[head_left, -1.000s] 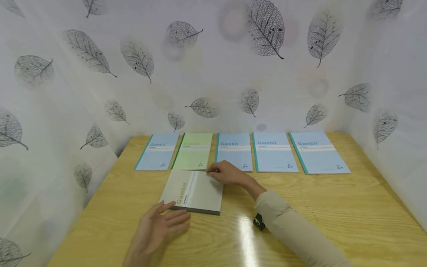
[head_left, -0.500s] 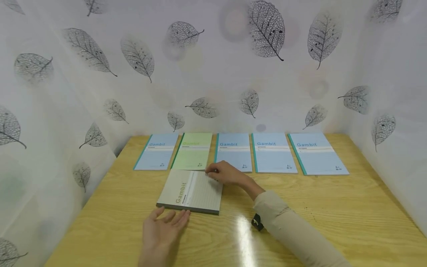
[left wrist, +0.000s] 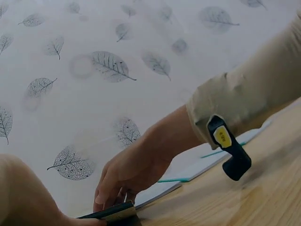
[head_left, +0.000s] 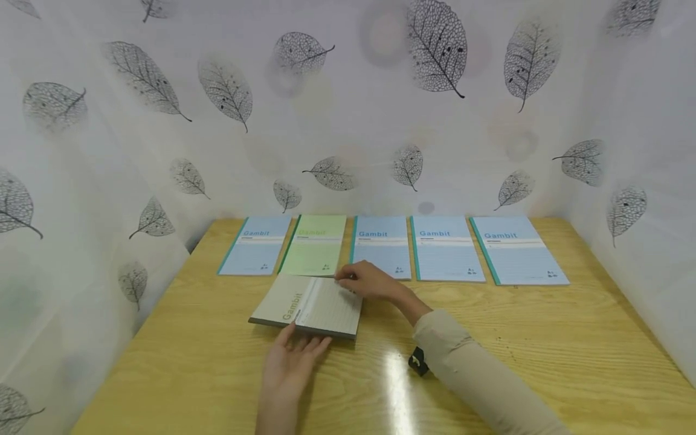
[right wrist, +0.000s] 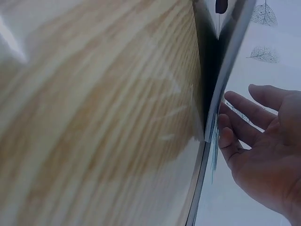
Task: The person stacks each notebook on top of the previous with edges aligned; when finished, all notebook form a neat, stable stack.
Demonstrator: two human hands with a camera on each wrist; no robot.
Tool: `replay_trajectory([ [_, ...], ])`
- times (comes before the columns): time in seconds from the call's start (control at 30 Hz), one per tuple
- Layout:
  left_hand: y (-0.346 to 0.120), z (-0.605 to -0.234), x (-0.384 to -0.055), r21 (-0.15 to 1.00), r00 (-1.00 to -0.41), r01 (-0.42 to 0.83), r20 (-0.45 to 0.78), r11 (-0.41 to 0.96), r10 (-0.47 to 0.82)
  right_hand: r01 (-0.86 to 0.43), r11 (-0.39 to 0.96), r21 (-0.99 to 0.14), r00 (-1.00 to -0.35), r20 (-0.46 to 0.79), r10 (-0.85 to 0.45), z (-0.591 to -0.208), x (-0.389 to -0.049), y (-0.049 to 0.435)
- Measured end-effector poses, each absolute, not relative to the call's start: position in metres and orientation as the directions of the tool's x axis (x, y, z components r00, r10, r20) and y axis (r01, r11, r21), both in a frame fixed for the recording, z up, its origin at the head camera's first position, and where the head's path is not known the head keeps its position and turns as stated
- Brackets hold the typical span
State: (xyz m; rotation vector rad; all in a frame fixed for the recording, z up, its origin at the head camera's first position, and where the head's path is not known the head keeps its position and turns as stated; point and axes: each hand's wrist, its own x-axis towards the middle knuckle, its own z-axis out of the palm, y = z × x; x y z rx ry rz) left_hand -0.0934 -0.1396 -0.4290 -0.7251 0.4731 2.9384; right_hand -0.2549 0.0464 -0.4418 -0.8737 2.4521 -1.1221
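A cream notebook (head_left: 321, 302) lettered Gambit lies turned sideways, its dark spine edge towards me. That near edge is raised off the wooden table, and in the right wrist view a dark gap shows under the notebook (right wrist: 228, 61). My left hand (head_left: 288, 368) holds the spine edge near its middle, thumb on top and fingers underneath. At the far right corner, my right hand (head_left: 372, 281) pinches the notebook with curled fingers. Its thumb and index fingertips come together at the edge in the right wrist view; the exact contact is partly hidden.
Behind stands a row of flat notebooks: a blue one (head_left: 254, 246) at left, a green one (head_left: 314, 244), and several more blue ones (head_left: 519, 251) to the right. A leaf-patterned curtain (head_left: 353, 121) encloses the table (head_left: 489, 350). A black strap (head_left: 418, 361) hangs at the right sleeve.
My left hand moves right and forward from beside the notebook to its spine edge, and now grips it. That edge has lifted off the table. My right hand stays at the far corner.
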Motion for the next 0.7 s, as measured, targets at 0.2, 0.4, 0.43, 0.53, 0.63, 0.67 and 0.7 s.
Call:
replay_trajectory([
  [0.2, -0.127, -0.426, -0.099, 0.412, -0.882, -0.092, -0.456, -0.907, -0.118, -0.380, 0.500, -0.778, -0.783, -0.017, -0.622, -0.445, -0.254, 0.047],
  [0.4, -0.114, -0.422, -0.103, 0.507, -0.875, -0.048, -0.437, -0.861, -0.209, -0.362, 0.481, -0.799, -0.793, -0.008, -0.609, -0.446, -0.255, 0.047],
  [0.43, -0.113, -0.422, -0.104, 0.515, -0.873, -0.041, -0.435, -0.856, -0.220, -0.357, 0.479, -0.802, -0.795, -0.008, -0.606, -0.447, -0.255, 0.047],
  [0.53, -0.110, -0.421, -0.104, 0.532, -0.867, -0.023, -0.432, -0.846, -0.248, -0.340, 0.471, -0.814, -0.809, -0.002, -0.588, -0.447, -0.254, 0.045],
  [0.63, -0.109, -0.419, -0.103, 0.540, -0.867, -0.011, -0.425, -0.842, -0.261, -0.319, 0.470, -0.823, -0.830, 0.003, -0.558, -0.446, -0.253, 0.043],
  [0.67, -0.109, -0.419, -0.103, 0.539, -0.866, -0.008, -0.425, -0.842, -0.264, -0.316, 0.470, -0.824, -0.834, 0.005, -0.552, -0.446, -0.253, 0.043],
  [0.7, -0.109, -0.418, -0.102, 0.540, -0.865, -0.003, -0.423, -0.842, -0.269, -0.314, 0.470, -0.825, -0.836, 0.006, -0.548, -0.446, -0.253, 0.042],
])
